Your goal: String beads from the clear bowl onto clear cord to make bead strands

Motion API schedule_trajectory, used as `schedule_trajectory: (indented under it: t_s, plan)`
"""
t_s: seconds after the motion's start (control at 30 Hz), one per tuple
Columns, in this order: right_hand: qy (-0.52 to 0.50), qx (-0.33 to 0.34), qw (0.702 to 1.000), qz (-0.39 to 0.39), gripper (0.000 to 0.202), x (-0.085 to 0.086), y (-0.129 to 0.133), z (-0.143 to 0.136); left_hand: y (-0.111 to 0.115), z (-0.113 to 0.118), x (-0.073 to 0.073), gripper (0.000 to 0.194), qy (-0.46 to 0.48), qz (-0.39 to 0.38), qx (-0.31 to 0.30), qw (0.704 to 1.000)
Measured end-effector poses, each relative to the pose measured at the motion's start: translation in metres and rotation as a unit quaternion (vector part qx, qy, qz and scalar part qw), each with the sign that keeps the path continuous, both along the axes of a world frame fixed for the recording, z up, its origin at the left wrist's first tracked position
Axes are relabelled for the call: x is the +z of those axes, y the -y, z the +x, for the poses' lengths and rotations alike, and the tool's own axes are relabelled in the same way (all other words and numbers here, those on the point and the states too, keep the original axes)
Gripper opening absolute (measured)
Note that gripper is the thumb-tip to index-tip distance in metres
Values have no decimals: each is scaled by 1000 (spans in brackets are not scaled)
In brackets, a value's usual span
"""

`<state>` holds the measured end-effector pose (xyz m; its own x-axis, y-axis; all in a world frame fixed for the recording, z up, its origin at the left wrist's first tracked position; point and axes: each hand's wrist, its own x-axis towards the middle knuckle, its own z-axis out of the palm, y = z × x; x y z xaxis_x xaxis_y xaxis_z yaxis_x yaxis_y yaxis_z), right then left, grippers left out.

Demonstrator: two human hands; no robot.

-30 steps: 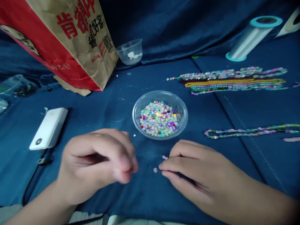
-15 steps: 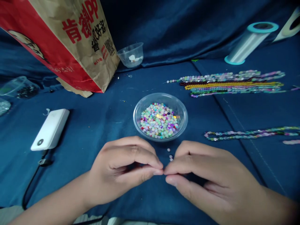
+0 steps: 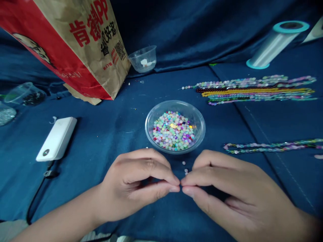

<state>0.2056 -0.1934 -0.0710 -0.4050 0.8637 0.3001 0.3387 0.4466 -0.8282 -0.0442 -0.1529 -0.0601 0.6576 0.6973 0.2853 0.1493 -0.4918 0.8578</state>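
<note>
Before the bowl [image 3: 203,129], left hand [image 3: 119,188] and right hand [image 3: 242,188] are held pinched closed, tips meeting, contents hidden; beads [image 3: 183,163], likely light and slippery, are best gripped by opposite sides.

Loose pale beads [image 3: 183,163] lie near a clear, upright bowl [image 3: 198,116] of multicoloured beads [image 3: 173,132].

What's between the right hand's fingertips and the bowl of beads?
A few loose pale beads on the blue cloth, between the right hand and the bowl. Seen in the head view.
</note>
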Motion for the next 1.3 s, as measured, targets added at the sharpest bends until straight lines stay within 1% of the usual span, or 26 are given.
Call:
schedule_trajectory:
  t_s: [0.27,0.33,0.4,0.47,0.6,0.67,0.83,0.93,1.03,1.1,1.3]
  plan:
    - [9,-36,999,24,15,0,4,3,0,0,1,9,5,-3,-2,1000]
    - [15,-28,999,28,18,-2,5,5,0,1,1,9,7,-3,-10,1000]
    - [27,-5,999,34,15,-3,5,5,0,1,1,10,7,-6,-20,1000]
    - [35,12,998,42,18,-3,4,5,1,1,0,11,7,-5,-26,1000]
    - [35,2,999,38,20,-1,2,4,1,0,-2,12,16,4,-27,1000]
    - [29,-15,999,37,19,1,2,4,1,-2,-2,13,36,-21,-21,999]
    - [18,-68,997,32,15,6,1,5,2,-5,-3,19,104,-150,22,983]
    - [13,-73,997,28,15,6,1,6,3,-5,-5,22,120,-193,29,973]
    - [8,-41,999,15,18,3,1,5,5,-4,-7,24,115,-192,39,974]
    - [6,-24,1000,0,16,2,2,3,6,-3,-9,26,111,-182,43,976]
    - [-20,-33,999,-11,13,1,5,0,8,0,-11,26,105,-181,44,977]
